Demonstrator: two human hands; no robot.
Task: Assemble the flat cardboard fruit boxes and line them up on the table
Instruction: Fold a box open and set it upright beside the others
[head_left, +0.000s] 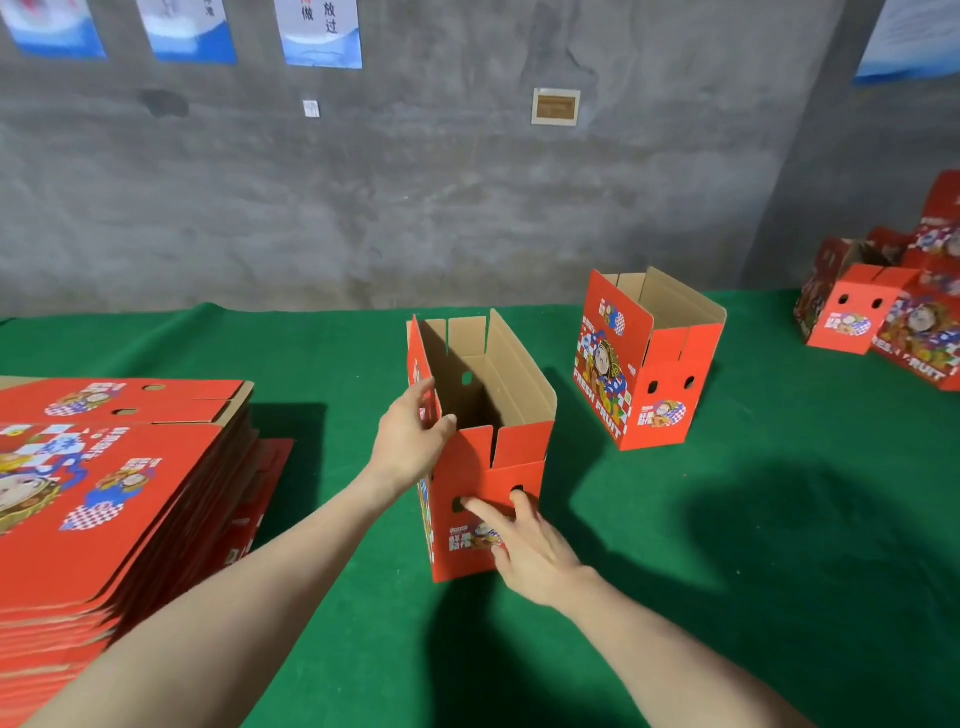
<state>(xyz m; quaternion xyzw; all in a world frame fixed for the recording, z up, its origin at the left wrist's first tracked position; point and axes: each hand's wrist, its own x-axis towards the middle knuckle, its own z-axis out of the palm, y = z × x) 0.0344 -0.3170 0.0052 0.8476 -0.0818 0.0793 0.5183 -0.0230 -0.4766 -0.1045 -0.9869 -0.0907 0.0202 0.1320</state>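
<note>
Left hand (415, 434) clasps the top corner of the upright red cardboard fruit box (514, 460); right hand (524, 545) presses straight fingers on its end panel. Left of that clasp lie stacked flat red boxes (104, 499), beyond it to the right an assembled red box (660, 379), on green felt table (727, 519), grey concrete wall (415, 208) behind.

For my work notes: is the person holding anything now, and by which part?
The left hand grips the nearest open box at its upper near-left corner. The right hand only presses straight fingers on the near end panel.

bare green cloth (727, 519) between near box (488, 467) and second box (654, 364), flat stack (119, 493) blocking the left
</note>
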